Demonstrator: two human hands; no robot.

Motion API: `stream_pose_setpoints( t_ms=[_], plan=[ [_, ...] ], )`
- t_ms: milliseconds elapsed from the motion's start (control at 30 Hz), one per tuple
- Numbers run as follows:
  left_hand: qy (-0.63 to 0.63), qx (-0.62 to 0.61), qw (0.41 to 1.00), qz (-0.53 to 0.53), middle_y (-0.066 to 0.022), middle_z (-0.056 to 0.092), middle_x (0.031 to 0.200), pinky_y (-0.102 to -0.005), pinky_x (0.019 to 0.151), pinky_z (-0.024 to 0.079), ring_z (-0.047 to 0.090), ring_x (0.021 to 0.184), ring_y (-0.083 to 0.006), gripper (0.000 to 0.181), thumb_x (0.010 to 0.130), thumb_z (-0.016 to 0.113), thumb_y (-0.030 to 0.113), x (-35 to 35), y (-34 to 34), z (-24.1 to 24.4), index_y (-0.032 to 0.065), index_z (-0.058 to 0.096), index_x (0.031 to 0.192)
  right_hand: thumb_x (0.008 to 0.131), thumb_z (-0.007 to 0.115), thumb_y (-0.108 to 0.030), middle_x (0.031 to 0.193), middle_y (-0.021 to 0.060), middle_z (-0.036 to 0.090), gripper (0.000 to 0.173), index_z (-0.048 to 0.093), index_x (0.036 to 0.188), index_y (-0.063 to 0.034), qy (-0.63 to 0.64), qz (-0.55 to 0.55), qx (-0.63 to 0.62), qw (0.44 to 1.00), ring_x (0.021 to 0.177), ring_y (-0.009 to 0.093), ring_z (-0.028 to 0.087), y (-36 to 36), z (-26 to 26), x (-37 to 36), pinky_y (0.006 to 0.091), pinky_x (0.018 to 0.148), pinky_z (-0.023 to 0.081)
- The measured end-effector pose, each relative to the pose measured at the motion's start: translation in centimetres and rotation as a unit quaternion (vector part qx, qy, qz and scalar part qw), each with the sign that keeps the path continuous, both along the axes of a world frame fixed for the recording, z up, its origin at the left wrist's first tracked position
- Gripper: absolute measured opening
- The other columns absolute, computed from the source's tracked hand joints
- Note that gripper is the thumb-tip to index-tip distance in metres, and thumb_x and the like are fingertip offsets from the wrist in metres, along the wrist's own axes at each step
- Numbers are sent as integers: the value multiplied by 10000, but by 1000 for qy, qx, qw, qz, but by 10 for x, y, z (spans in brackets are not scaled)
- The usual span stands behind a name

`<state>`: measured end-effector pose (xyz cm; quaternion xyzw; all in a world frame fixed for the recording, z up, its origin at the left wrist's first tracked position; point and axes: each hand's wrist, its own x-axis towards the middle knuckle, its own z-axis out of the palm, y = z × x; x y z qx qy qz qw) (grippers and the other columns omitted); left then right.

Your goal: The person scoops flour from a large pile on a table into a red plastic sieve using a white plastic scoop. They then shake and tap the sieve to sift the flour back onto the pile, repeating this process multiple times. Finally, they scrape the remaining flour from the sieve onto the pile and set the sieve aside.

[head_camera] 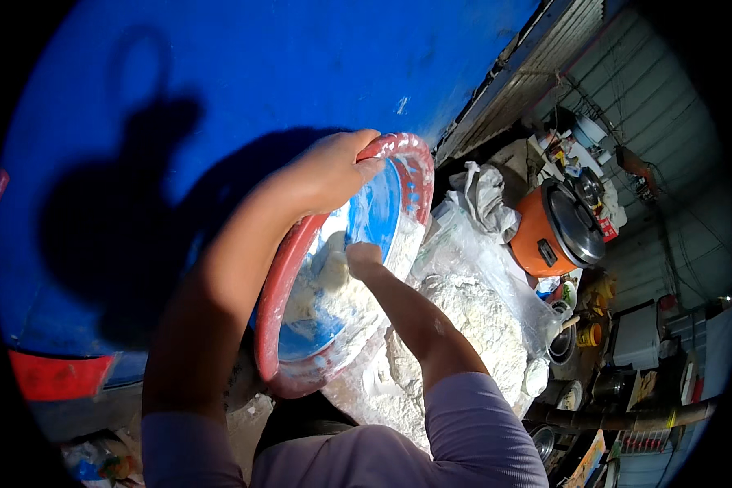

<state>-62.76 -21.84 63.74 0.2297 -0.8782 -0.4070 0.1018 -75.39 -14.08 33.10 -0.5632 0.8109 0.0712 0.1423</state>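
A large round basin (270, 305) with a red rim and a blue inside is tilted steeply on its side. White powder, flour-like, coats its inner wall and lower edge. My left hand (341, 168) grips the basin's upper rim, thumb on the inner side. Inside the basin, my right hand (363, 259) is closed like a fist near the powder; whether it holds something is hidden. Right of the basin, a big heap of the white powder (476, 323) lies in an opened clear plastic bag (463, 238), beneath and beside my right forearm.
A blue wall (280, 67) stands close behind the basin, with my shadow on it. An orange pot (540, 232) with a metal lid sits beyond the bag, beside a crumpled white bag (485, 201). Bowls, a yellow bucket (588, 335) and a pole (628, 418) are at the right.
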Motion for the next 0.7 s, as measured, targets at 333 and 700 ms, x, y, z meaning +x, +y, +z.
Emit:
stream_pose_setpoints(
  t_ms=[333, 700],
  plan=[
    [-61, -101, 992, -40, -221, 581, 1012, -384, 760, 436, 570, 918, -333, 351, 845, 520, 259, -72, -37, -22, 5, 535, 1087, 691, 531, -72, 783, 113, 611, 143, 598, 815, -47, 233, 202, -346, 886, 710, 260, 601, -38, 170, -28, 368, 582, 493],
    [-11, -99, 994, -54, -217, 623, 848, -410, 643, 475, 614, 754, -340, 222, 747, 552, 174, -97, -41, -30, -9, 653, 822, 732, 568, -110, 878, 107, 630, 132, 635, 845, -94, 62, 71, -318, 943, 812, 231, 612, -72, 33, -114, 354, 672, 486]
  ],
)
